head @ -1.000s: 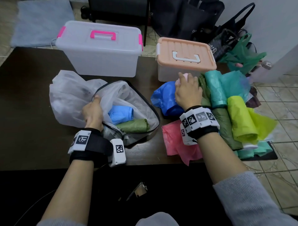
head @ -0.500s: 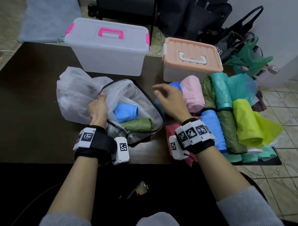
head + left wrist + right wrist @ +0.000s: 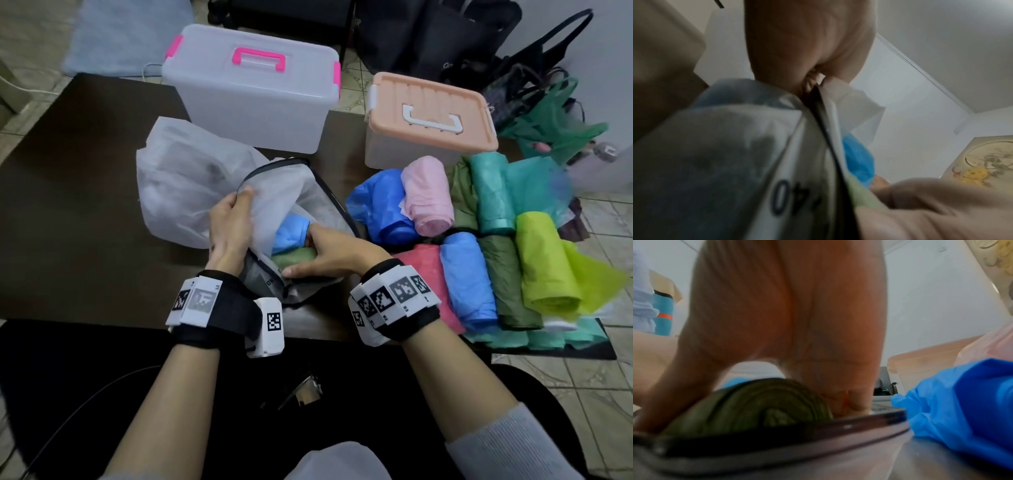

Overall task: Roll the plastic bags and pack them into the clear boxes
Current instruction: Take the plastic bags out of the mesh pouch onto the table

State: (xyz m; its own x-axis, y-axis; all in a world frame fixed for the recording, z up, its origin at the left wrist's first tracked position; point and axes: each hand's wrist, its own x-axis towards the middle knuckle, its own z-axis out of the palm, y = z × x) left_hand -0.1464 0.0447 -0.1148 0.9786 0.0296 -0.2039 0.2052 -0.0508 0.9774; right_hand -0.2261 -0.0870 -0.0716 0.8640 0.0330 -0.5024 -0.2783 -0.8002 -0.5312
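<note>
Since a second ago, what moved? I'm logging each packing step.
The right hand left the pile of rolls and swung left into the clear zip pouch, now on the olive-green roll beside the light blue roll. The left hand still pinches the pouch's rim; both lidded boxes stayed put.

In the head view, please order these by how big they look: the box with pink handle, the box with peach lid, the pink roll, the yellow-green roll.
Largest to smallest:
1. box with pink handle
2. box with peach lid
3. yellow-green roll, though it lies nearer the camera
4. pink roll
</note>
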